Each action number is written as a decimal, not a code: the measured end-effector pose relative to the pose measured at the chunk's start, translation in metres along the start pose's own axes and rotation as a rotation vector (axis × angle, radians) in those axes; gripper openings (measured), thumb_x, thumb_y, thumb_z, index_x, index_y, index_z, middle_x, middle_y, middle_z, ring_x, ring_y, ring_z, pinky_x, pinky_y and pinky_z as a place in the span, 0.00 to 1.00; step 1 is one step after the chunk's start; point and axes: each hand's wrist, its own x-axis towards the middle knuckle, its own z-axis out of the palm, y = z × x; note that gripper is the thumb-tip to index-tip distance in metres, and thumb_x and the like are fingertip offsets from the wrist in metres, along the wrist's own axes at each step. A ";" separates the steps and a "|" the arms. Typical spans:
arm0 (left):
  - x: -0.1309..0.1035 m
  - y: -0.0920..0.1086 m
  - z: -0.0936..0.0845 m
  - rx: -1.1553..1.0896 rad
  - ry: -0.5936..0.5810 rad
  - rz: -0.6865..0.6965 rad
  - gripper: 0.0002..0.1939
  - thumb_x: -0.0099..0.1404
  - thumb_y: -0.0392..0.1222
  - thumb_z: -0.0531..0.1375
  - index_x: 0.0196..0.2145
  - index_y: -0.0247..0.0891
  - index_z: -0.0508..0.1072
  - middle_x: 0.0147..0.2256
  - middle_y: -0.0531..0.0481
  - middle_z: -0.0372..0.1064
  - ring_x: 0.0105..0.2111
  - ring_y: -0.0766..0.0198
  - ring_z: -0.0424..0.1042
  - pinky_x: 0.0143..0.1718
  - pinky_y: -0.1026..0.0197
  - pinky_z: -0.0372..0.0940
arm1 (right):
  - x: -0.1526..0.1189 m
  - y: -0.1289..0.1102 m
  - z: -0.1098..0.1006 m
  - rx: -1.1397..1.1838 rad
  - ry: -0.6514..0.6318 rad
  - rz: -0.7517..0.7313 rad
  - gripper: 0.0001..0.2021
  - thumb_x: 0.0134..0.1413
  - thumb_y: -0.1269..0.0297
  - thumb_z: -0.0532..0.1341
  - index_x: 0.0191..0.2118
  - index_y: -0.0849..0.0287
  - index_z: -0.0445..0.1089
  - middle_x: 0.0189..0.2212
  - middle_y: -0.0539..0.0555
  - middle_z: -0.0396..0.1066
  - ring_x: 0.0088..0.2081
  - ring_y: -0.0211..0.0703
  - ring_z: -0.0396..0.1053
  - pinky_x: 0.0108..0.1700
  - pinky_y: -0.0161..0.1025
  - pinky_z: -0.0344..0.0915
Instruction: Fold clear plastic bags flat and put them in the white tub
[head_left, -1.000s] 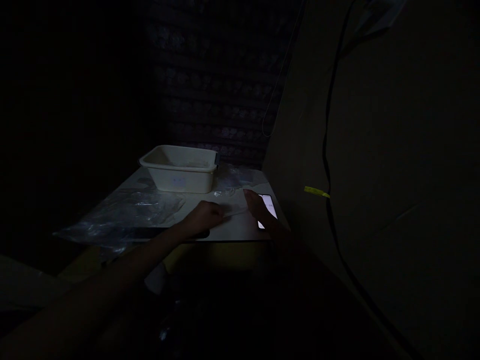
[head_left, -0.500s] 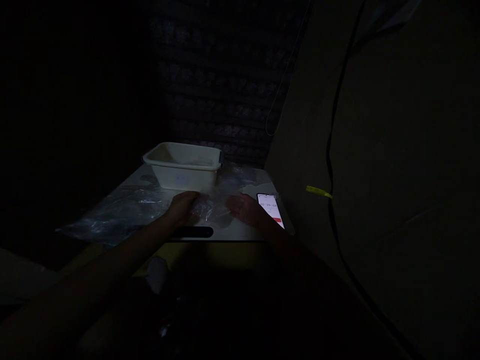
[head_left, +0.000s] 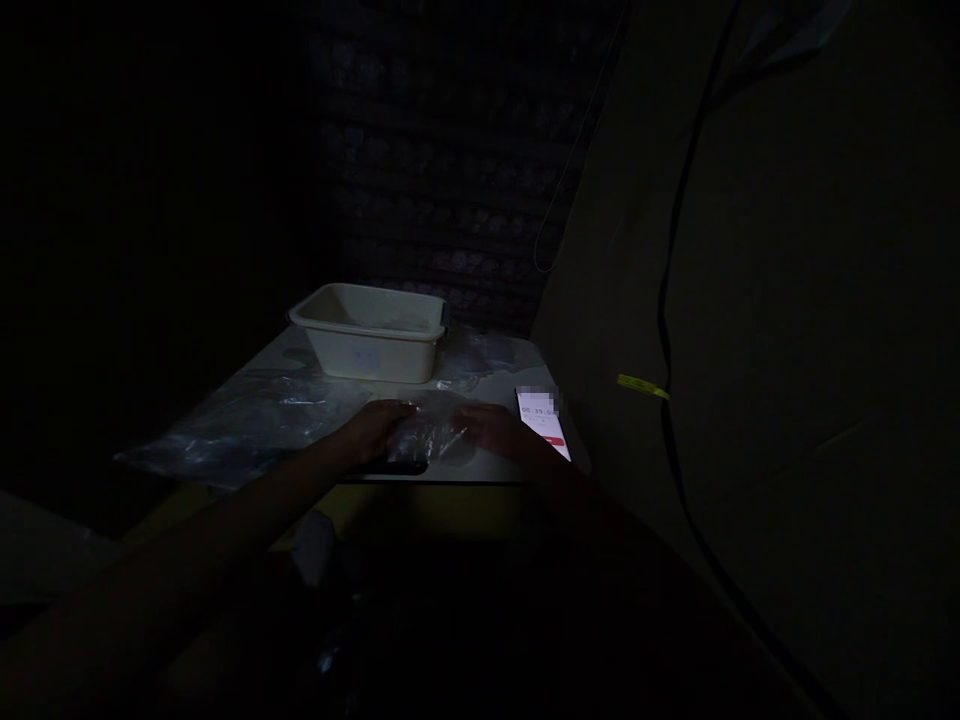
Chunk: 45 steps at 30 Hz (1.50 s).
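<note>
In the dim light, a crinkled clear plastic bag (head_left: 429, 432) is stretched between my hands above the front of the table. My left hand (head_left: 375, 428) is closed on the bag's left side, its thumb on top. At the right side, my right hand (head_left: 486, 426) has its fingers closed on the plastic, slightly blurred and in shadow. Whether anything lies inside the bag I cannot make out. Just behind my hands stands a cream plastic tub (head_left: 375, 352), with some clear material showing inside it.
More clear plastic bags (head_left: 247, 425) lie spread on the left of the white table (head_left: 499, 465), and others (head_left: 480, 352) lie behind the tub. A lit phone (head_left: 541, 422) showing a timer rests at the right edge. A dark cable (head_left: 663, 300) with a yellow tag (head_left: 641, 386) hangs along the right-hand wall.
Both hands have come slightly lower and nearer the table's front edge with the plastic bag. The bag hangs lower between them. The tub and phone stay in place.
</note>
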 end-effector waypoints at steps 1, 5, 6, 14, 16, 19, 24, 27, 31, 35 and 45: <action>0.000 0.000 -0.001 0.014 -0.008 0.009 0.02 0.49 0.31 0.55 0.21 0.31 0.66 0.18 0.51 0.67 0.18 0.70 0.66 0.19 0.70 0.62 | -0.002 -0.001 0.000 -0.011 0.001 0.003 0.05 0.47 0.73 0.50 0.29 0.63 0.62 0.24 0.53 0.69 0.28 0.35 0.68 0.35 0.35 0.62; -0.002 0.001 -0.008 0.073 -0.085 -0.002 0.02 0.48 0.32 0.57 0.24 0.32 0.68 0.21 0.51 0.68 0.21 0.71 0.67 0.21 0.72 0.63 | -0.009 -0.004 0.002 -0.032 0.052 0.001 0.04 0.44 0.75 0.52 0.27 0.63 0.62 0.20 0.52 0.69 0.26 0.36 0.68 0.32 0.35 0.63; -0.002 0.002 -0.009 0.086 -0.110 -0.011 0.03 0.47 0.31 0.57 0.24 0.32 0.68 0.22 0.51 0.68 0.22 0.71 0.67 0.22 0.72 0.63 | -0.009 -0.005 0.002 -0.037 0.065 -0.001 0.04 0.44 0.75 0.52 0.27 0.63 0.62 0.19 0.51 0.69 0.25 0.35 0.67 0.31 0.35 0.63; -0.002 0.004 -0.013 0.130 -0.092 -0.006 0.07 0.45 0.30 0.57 0.26 0.34 0.68 0.22 0.52 0.68 0.21 0.71 0.67 0.24 0.71 0.64 | -0.002 0.000 -0.007 0.000 0.063 -0.045 0.05 0.41 0.77 0.53 0.26 0.64 0.63 0.18 0.51 0.68 0.23 0.34 0.67 0.29 0.33 0.62; -0.002 0.005 -0.013 0.138 -0.091 -0.002 0.08 0.44 0.29 0.57 0.26 0.34 0.68 0.21 0.53 0.67 0.21 0.72 0.67 0.22 0.72 0.63 | 0.000 0.002 -0.010 0.012 0.047 -0.072 0.06 0.39 0.77 0.55 0.28 0.63 0.64 0.19 0.50 0.67 0.23 0.34 0.66 0.29 0.33 0.62; -0.002 0.005 -0.012 0.135 -0.100 0.017 0.06 0.42 0.28 0.57 0.23 0.33 0.68 0.20 0.53 0.67 0.22 0.71 0.67 0.24 0.71 0.63 | 0.002 0.004 -0.015 0.014 0.021 -0.102 0.07 0.36 0.77 0.57 0.28 0.63 0.65 0.21 0.50 0.67 0.25 0.34 0.66 0.31 0.33 0.62; 0.003 0.000 -0.013 0.208 0.010 0.079 0.05 0.40 0.27 0.54 0.14 0.33 0.66 0.16 0.53 0.65 0.20 0.69 0.66 0.26 0.67 0.63 | 0.001 0.001 -0.016 -0.129 0.074 -0.125 0.03 0.32 0.75 0.58 0.21 0.63 0.65 0.20 0.50 0.67 0.23 0.34 0.65 0.31 0.35 0.61; 0.009 -0.003 -0.016 0.293 0.016 0.150 0.06 0.40 0.28 0.53 0.12 0.33 0.66 0.16 0.52 0.65 0.20 0.69 0.65 0.28 0.65 0.62 | -0.001 -0.002 -0.015 -0.264 0.112 -0.147 0.03 0.30 0.74 0.59 0.20 0.63 0.66 0.20 0.50 0.67 0.24 0.34 0.64 0.32 0.36 0.61; 0.013 -0.004 -0.022 0.572 0.033 0.304 0.05 0.43 0.33 0.52 0.16 0.32 0.67 0.20 0.49 0.68 0.23 0.65 0.67 0.30 0.63 0.61 | -0.001 -0.007 -0.016 -0.458 0.123 -0.223 0.08 0.31 0.76 0.57 0.25 0.63 0.68 0.23 0.51 0.69 0.27 0.36 0.65 0.34 0.38 0.61; 0.009 -0.005 -0.023 1.050 0.016 0.596 0.18 0.51 0.40 0.48 0.38 0.31 0.66 0.40 0.44 0.65 0.38 0.60 0.64 0.39 0.60 0.58 | -0.004 -0.013 -0.014 -0.759 0.316 -0.397 0.14 0.36 0.77 0.51 0.31 0.62 0.68 0.33 0.54 0.69 0.37 0.39 0.65 0.41 0.39 0.59; -0.002 -0.035 -0.002 1.811 -0.147 0.748 0.24 0.60 0.42 0.38 0.52 0.26 0.47 0.54 0.37 0.41 0.53 0.56 0.40 0.48 0.49 0.43 | -0.012 0.014 0.040 -1.624 0.202 -0.680 0.20 0.50 0.67 0.43 0.48 0.68 0.56 0.48 0.60 0.57 0.50 0.42 0.52 0.51 0.42 0.46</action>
